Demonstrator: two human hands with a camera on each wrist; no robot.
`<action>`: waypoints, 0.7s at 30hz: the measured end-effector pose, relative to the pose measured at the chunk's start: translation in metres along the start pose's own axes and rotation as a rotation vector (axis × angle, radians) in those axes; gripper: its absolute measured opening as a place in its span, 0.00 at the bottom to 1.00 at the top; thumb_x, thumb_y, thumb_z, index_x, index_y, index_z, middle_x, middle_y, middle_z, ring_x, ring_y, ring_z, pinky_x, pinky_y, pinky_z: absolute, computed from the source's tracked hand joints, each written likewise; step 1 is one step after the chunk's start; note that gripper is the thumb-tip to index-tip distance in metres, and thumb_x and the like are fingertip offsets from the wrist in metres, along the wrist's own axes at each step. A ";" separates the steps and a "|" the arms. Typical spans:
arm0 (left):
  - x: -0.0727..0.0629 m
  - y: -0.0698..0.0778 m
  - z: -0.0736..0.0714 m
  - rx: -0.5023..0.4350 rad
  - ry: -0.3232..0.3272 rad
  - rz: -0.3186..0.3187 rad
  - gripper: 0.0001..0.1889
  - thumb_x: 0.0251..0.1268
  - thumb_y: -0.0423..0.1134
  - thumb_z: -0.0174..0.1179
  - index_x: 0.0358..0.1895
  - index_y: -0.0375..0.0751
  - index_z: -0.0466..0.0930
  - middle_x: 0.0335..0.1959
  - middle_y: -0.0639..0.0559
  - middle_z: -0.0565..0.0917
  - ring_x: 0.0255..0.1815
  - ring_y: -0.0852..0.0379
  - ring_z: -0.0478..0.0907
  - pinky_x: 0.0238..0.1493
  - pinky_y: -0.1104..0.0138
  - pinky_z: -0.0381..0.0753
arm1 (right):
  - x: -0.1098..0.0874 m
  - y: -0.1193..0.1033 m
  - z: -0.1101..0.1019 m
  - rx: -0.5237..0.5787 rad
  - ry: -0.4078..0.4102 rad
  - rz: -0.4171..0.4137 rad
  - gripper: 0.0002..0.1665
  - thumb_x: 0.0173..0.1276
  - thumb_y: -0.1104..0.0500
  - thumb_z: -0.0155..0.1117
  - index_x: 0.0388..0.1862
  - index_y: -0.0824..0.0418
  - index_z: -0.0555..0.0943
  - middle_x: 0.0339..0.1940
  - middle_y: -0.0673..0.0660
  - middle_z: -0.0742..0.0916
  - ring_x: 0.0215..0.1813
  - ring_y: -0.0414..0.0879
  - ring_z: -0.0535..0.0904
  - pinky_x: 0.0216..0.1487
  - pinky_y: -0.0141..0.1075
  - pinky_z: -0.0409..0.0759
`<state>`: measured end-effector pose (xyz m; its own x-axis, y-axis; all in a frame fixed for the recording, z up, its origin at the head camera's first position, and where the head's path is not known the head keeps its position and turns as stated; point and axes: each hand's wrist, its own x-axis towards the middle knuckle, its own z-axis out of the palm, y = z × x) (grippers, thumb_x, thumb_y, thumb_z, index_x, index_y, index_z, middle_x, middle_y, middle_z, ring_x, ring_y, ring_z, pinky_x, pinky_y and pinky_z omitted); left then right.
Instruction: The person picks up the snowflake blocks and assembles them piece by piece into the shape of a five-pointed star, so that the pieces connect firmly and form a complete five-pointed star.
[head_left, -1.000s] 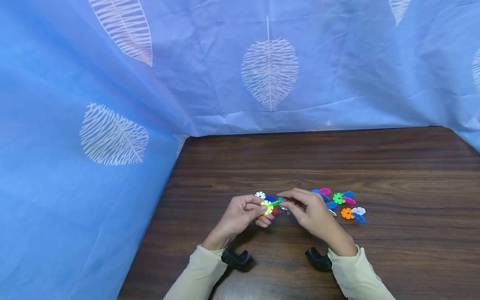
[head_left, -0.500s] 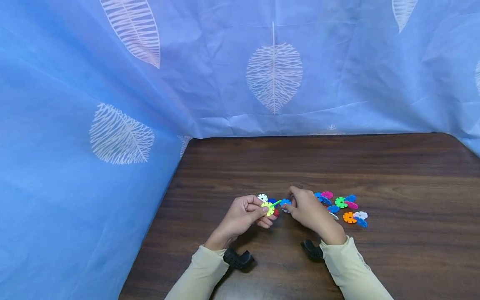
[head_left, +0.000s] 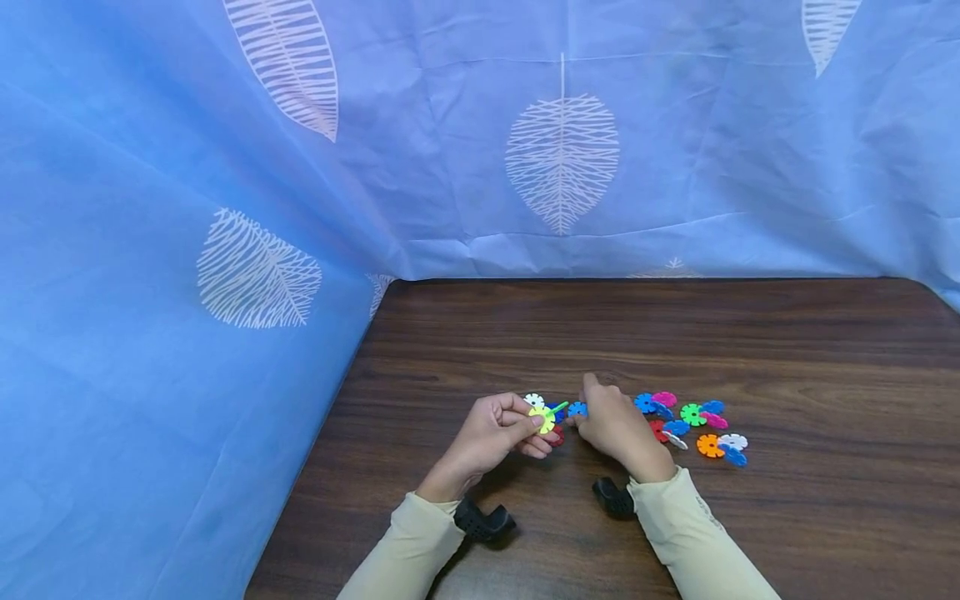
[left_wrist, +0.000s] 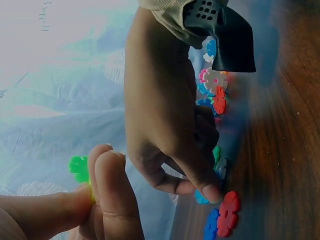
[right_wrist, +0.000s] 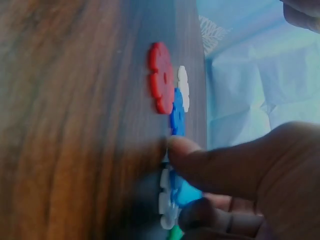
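Left fingers (left_wrist: 116,187) pinch the yellow disc (head_left: 547,422) between them.

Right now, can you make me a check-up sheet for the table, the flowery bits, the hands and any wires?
Surface: dark wooden table.
Job's things: yellow disc joined to green disc; light-blue disc; red disc, dark-blue disc and white disc close together.
Clutter: four more disc groups over to the right.
Hands: left hand pinches the yellow disc; right hand at the light-blue disc, grip unclear.
Cables: nothing seen.
Surroundings: blue cloth with white leaf prints, behind and at left.
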<state>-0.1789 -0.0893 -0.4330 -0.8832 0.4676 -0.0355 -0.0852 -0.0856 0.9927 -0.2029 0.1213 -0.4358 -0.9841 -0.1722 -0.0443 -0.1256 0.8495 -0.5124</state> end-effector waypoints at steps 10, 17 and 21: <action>0.002 -0.005 0.002 -0.047 0.065 0.016 0.05 0.76 0.29 0.58 0.46 0.27 0.77 0.38 0.31 0.89 0.31 0.56 0.89 0.40 0.60 0.90 | -0.014 0.002 0.001 0.135 0.123 -0.320 0.13 0.66 0.64 0.75 0.33 0.56 0.77 0.18 0.46 0.71 0.19 0.38 0.65 0.22 0.32 0.64; 0.003 -0.006 0.001 -0.080 0.091 0.016 0.08 0.78 0.31 0.56 0.41 0.28 0.79 0.36 0.33 0.89 0.31 0.54 0.89 0.40 0.61 0.90 | -0.027 -0.004 0.001 0.224 0.226 -0.573 0.13 0.67 0.66 0.74 0.31 0.52 0.80 0.20 0.40 0.73 0.21 0.33 0.66 0.22 0.29 0.69; 0.003 -0.006 0.001 -0.074 0.075 0.016 0.10 0.78 0.32 0.56 0.42 0.26 0.81 0.35 0.36 0.89 0.31 0.55 0.89 0.39 0.63 0.90 | -0.032 -0.004 0.002 0.209 0.289 -0.619 0.10 0.66 0.69 0.73 0.35 0.55 0.84 0.23 0.40 0.75 0.24 0.33 0.67 0.23 0.29 0.71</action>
<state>-0.1805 -0.0862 -0.4387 -0.9166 0.3986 -0.0314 -0.1026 -0.1586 0.9820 -0.1707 0.1228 -0.4339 -0.7376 -0.4281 0.5222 -0.6736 0.5205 -0.5248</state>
